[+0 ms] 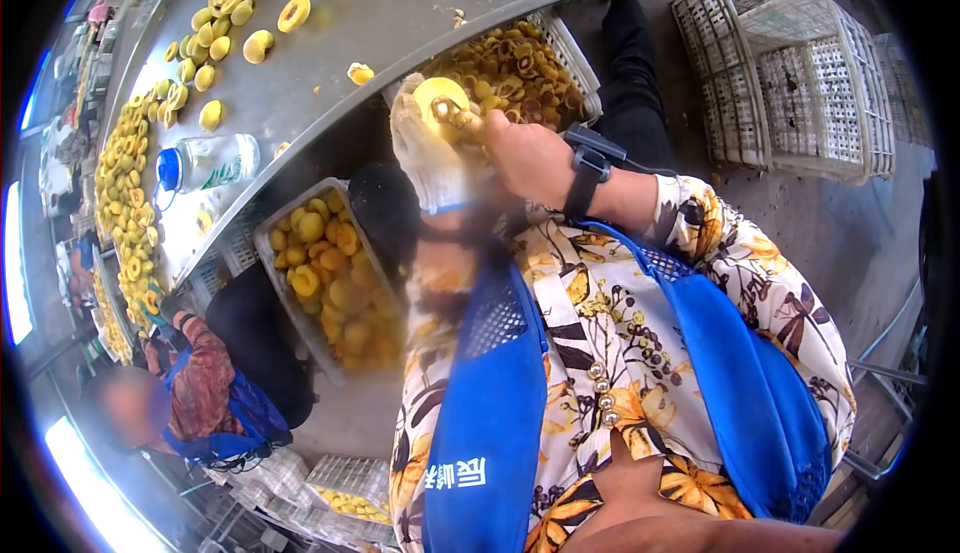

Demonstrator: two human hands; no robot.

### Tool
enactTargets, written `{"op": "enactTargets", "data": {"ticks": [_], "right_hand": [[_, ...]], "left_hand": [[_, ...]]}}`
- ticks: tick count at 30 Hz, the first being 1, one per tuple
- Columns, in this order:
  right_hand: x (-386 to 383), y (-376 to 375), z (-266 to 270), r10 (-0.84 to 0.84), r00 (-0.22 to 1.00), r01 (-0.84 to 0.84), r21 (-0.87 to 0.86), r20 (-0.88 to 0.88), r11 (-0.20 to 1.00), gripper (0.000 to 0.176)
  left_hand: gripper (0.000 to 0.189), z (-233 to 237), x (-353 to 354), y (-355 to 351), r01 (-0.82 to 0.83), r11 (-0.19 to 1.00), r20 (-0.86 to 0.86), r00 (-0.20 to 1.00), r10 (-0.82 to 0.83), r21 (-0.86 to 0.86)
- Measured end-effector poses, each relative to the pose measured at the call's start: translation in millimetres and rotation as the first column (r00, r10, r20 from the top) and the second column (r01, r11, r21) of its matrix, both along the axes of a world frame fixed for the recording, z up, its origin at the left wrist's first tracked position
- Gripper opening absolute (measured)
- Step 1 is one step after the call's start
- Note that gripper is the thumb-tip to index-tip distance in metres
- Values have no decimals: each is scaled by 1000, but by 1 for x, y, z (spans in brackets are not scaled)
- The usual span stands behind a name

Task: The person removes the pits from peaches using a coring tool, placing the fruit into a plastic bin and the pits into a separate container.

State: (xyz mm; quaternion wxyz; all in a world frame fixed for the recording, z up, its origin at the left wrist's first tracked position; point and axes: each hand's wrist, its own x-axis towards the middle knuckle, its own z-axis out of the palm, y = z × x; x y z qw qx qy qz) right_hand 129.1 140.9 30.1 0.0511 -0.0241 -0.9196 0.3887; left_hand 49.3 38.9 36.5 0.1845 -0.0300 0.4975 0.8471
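Note:
My left hand, in a white knitted glove, grips a yellow peach half with its cut face up. My bare right hand, with a black watch on the wrist, is closed right against the fruit. Whatever its fingers hold is hidden by the hand and blur. Beyond both hands, below the table edge, sits a crate full of small brownish-yellow fruit pieces. A loose bit of peach lies on the metal table near the gloved fingertips.
Peach halves are scattered over the table, with a long heap at left. A blue-capped bottle lies there. A crate of peaches stands by my left side. White crates are at right. A co-worker sits at left.

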Motion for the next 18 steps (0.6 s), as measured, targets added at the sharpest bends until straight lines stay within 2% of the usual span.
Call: {"op": "enactTargets", "data": {"ticks": [1,2,5,7,8,9,10,12,13,15,16,18], "right_hand": [[1,1,3,43,999,-43,10,10,999,14],[2,2,4,86,996,-86,18,20,996,13],[5,-1,-7,97,994,-97,-3,42,995,16],[-9,4,-45,344,931,-333,101,-122,938,13],[-15,3,-46,217,973,-230,-239,-78,944,12],[-19,9,-45,290,947,-298,-39,-135,954,13],[-21,12,-44,303,910,-320,-13,-283,947,14],[-12,16,-2,95,995,-102,-279,-40,955,21],[-15,7,-12,20,999,-1,-386,45,922,21],[-21,5,-15,18,982,65,-428,185,901,19],[-24,4,-22,28,978,59,-401,209,914,18],[-20,9,-6,15,961,105,-413,276,905,21]], "left_hand": [[40,-6,-6,-5,36,998,57,998,-39,50],[37,-5,-9,-5,45,999,14,999,-45,11],[36,14,-12,-6,70,995,235,971,-50,-77],[37,-44,-37,-22,269,963,88,959,-270,29],[38,-46,-38,-23,284,959,57,957,-284,-1],[40,-38,-34,-15,258,966,62,965,-256,-35],[42,-32,-32,-10,224,972,76,973,-219,-75],[49,-13,-24,-1,150,973,99,986,-134,-177],[53,-3,-22,7,119,965,107,990,-95,-235],[62,5,-21,18,110,955,148,986,-71,-276],[67,6,-22,21,127,962,175,981,-85,-243],[40,-20,-39,17,232,973,216,949,-229,13]]}}
